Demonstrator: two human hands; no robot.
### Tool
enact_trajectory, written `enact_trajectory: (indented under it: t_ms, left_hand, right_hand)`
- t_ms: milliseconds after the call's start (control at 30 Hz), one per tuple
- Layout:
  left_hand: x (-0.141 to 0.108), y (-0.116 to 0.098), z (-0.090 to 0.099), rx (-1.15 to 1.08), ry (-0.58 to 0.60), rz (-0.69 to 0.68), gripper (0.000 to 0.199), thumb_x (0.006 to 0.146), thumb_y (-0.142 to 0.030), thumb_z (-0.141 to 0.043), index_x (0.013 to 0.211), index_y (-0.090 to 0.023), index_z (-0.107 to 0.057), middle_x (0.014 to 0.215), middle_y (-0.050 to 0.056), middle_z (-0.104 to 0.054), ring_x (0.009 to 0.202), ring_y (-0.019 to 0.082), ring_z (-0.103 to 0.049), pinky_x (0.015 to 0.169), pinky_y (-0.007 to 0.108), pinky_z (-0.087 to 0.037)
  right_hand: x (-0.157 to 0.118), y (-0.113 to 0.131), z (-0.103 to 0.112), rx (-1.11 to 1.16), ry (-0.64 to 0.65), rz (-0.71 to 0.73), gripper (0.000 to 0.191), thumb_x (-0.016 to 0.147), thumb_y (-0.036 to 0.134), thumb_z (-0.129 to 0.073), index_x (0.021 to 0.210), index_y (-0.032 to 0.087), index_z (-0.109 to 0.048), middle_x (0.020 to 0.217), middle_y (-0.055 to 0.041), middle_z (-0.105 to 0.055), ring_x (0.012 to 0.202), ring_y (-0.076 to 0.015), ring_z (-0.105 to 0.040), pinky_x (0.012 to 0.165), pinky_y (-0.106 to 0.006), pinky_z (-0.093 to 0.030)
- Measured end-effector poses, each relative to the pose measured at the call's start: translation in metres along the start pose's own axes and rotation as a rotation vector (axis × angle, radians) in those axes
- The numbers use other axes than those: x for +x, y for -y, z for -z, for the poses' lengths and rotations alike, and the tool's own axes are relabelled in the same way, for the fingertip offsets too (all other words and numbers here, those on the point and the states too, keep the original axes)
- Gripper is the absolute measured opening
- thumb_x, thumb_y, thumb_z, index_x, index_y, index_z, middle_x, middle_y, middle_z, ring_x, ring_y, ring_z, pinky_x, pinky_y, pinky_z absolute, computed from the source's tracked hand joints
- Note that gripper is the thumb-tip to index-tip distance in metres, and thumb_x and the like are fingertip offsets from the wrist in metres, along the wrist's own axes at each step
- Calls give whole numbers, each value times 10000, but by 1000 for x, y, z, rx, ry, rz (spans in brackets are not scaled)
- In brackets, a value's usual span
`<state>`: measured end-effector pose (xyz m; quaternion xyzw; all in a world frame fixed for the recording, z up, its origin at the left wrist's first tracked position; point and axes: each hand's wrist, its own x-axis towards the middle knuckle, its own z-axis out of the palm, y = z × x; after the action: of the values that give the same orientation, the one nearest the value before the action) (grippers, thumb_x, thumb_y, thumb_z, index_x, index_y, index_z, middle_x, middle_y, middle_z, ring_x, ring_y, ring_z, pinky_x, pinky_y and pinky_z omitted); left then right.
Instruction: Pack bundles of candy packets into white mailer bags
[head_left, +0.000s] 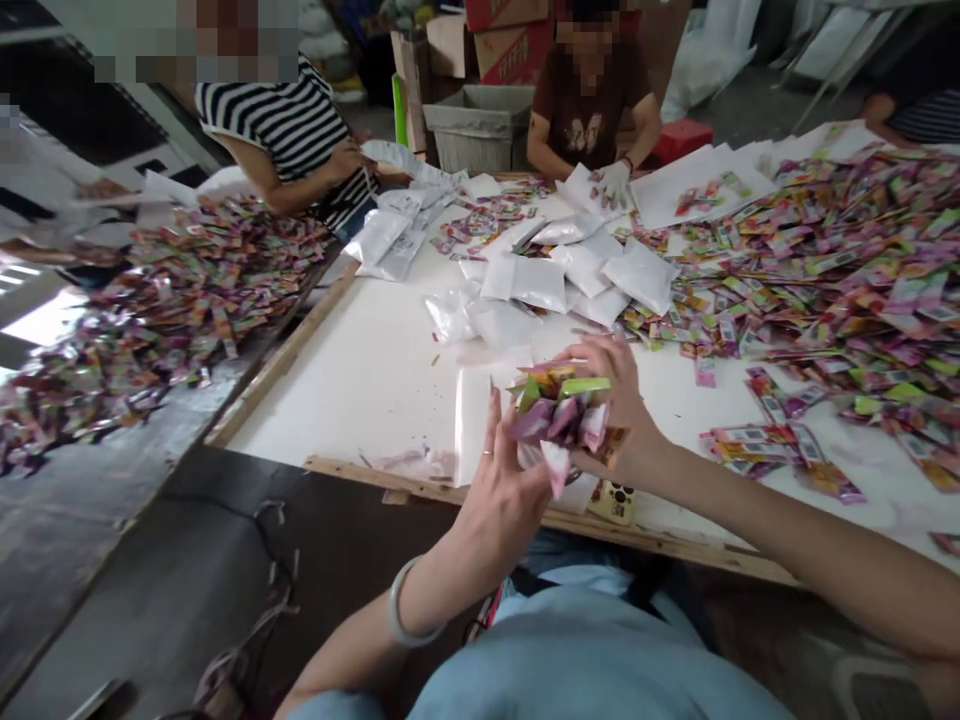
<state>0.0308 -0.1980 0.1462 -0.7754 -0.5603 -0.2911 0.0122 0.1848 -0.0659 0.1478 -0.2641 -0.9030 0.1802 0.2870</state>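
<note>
Between my two hands, over the near edge of the white table (pixel 337 370), is a bunch of small colourful packets (pixel 559 415). My left hand (pixel 506 490), with a ring and a pale bangle at the wrist, is closed against the bunch's left side. Wrapped round its right and far side is my right hand (pixel 626 410). A white bag or sheet (pixel 471 425) lies flat just beyond my left hand. Beneath my right hand, a yellow phone (pixel 612 502) rests at the table edge.
Filled white bags (pixel 532 282) lie mid-table. A large heap of packets (pixel 847 260) covers the right side; another heap (pixel 180 290) lies on a left-hand surface. Across the table, a person in brown (pixel 589 115) works with a gloved hand, and a person in stripes (pixel 281 130) stands at the left.
</note>
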Motion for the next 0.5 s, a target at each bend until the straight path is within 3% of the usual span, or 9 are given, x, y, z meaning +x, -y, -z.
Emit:
enact_trajectory:
  t_ms: [67,167,267,367,500]
  left_hand:
    - [-4,0,0,-47,4,-8,341,935,-41,-571,1137,-278,-709,1540,137,-428,1535,414,-385,1112,616,-550]
    - [-6,3,2,-50,-5,1,362,945,-89,-598,1230,-298,-678,1475,142,-475,1467,399,-473,1042,557,-614]
    - [-6,5,5,-8,-19,-24,339,953,-117,-620,1240,-292,-663,1456,138,-473,1392,358,-531,991,521,-639]
    - [-9,6,7,52,-39,-45,294,931,-83,-634,1159,-257,-693,1404,144,-490,1321,345,-554,989,523,-620]
    - [-15,11,9,81,-89,-59,441,897,-61,-641,1295,-250,-645,1300,148,-572,1244,338,-588,1008,540,-595]
  right_hand:
    - [-6,3,16,-58,5,20,758,694,569,-841,1365,275,-648,1539,-138,-478,1539,-512,-233,1269,-741,-34]
    - [-10,5,40,-23,159,71,800,648,626,-885,1341,284,-680,1617,-123,-424,1566,-509,-179,1252,-713,-173]
    - [-1,3,60,130,309,121,559,723,577,-870,1212,331,-759,1482,-68,-589,1499,-410,-389,1192,-566,-382]
    - [15,1,73,343,475,129,333,820,497,-818,1110,335,-793,1252,-15,-719,1239,-287,-625,1046,-404,-509]
    - [23,-10,79,469,542,35,528,675,498,-917,1135,281,-778,1040,-22,-746,998,-242,-680,882,-314,-536]
